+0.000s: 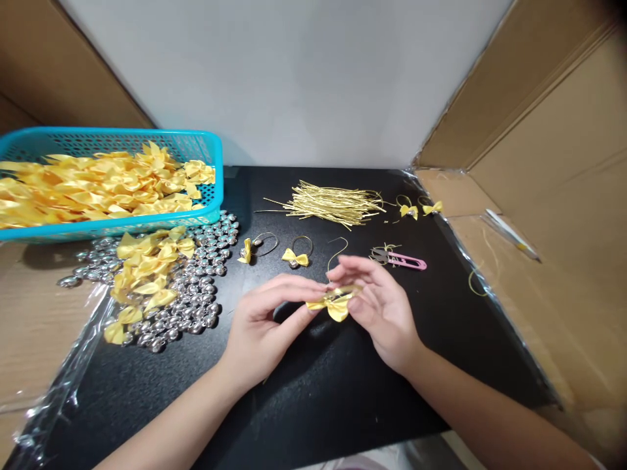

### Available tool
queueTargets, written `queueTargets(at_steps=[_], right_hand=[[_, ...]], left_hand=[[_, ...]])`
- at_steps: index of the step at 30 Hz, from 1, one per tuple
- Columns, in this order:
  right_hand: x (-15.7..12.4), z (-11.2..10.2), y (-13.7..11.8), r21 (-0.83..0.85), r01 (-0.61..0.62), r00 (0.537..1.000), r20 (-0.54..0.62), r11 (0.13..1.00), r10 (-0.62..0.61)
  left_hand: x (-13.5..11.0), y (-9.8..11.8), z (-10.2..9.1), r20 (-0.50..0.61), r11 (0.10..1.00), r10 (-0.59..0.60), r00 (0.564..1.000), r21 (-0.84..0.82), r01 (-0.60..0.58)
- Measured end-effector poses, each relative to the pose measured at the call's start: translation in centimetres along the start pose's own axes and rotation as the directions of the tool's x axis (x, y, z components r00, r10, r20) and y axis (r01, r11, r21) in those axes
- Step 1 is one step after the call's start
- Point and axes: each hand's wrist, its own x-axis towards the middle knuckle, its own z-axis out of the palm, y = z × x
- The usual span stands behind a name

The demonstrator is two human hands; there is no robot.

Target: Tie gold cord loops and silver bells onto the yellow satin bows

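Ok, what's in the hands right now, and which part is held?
A yellow bow: the left hand grips its left end, the right hand its right edge.

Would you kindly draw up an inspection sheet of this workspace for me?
Surface: flat black tabletop, in use.
Job's things: yellow fabric bow, held; thin gold wires, piled behind; shiny silver beads near a turquoise plastic basket of yellow bows.
Clutter: pink-handled metal snips amid gold wire offcuts.
Hands: left hand and right hand, both on the held bow.
Cables: nothing seen.
Surroundings: brown cardboard panels at both sides; white upright panel behind.
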Motion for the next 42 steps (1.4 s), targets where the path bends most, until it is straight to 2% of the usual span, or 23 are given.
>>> queueTargets(at_steps=[2, 6, 10, 13, 17, 24, 27, 29, 32, 34, 36, 39, 42], right_hand=[[0.0, -0.2, -0.2, -0.104, 0.103, 0.994, 0.031, 0.989, -0.1], [0.0, -0.3, -0.8, -0.31, 0.297, 0.954, 0.056, 0.903, -0.294], [0.1, -0.2, -1.4, -0.431, 0.476, 0.872, 0.115, 0.767, -0.476], [0.2, 0.0, -1.5, -0.44, 0.559, 0.821, 0.178, 0.703, -0.542], [0.2, 0.1, -1.2, -0.459, 0.588, 0.803, 0.233, 0.666, -0.548], [0.0, 0.2, -1.0, -0.415, 0.596, 0.802, 0.262, 0.687, -0.537], [-0.3, 0.1, -0.9, -0.381, 0.585, 0.81, 0.231, 0.716, -0.539], [-0.5, 0.0, -0.7, -0.379, 0.532, 0.841, 0.135, 0.757, -0.523], [-0.4, -0.2, -0.4, -0.419, 0.387, 0.895, -0.043, 0.821, -0.444], [-0.1, -0.1, -0.2, -0.45, 0.283, 0.94, -0.047, 0.847, -0.339], [0.3, 0.1, -0.1, -0.457, 0.19, 0.978, 0.007, 0.869, -0.211], [0.5, 0.4, 0.2, -0.435, 0.1, 0.994, 0.002, 0.895, -0.111], [0.5, 0.6, 0.6, -0.453, 0.078, 0.994, -0.031, 0.888, -0.103]], left_hand=[[-0.1, -0.2, -0.1, 0.018, 0.999, 0.033, 0.999, 0.032, -0.034], [-0.2, -0.3, -0.1, -0.017, 0.992, 0.061, 0.998, 0.11, -0.059], [-0.6, -0.6, -0.2, -0.075, 0.985, 0.124, 0.989, 0.133, -0.113], [-0.8, -0.9, -0.1, -0.118, 0.979, 0.17, 0.978, 0.137, -0.153], [-0.9, -1.0, -0.1, -0.107, 0.965, 0.226, 0.968, 0.159, -0.208], [-1.0, -1.0, -0.1, -0.093, 0.963, 0.23, 0.969, 0.168, -0.213], [-1.0, -1.1, 0.0, -0.094, 0.967, 0.22, 0.971, 0.153, -0.204], [-0.9, -1.2, 0.1, -0.112, 0.974, 0.199, 0.974, 0.137, -0.183], [-0.9, -1.2, 0.2, -0.148, 0.985, 0.152, 0.977, 0.108, -0.137], [-0.8, -1.1, 0.3, -0.143, 0.987, 0.137, 0.98, 0.101, -0.124], [-0.7, -1.0, 0.2, -0.103, 0.985, 0.135, 0.986, 0.121, -0.122], [-0.5, -0.7, 0.1, 0.007, 0.975, 0.104, 0.994, 0.195, -0.104], [-0.2, -0.5, 0.1, 0.082, 0.969, 0.027, 0.996, 0.242, -0.046]])
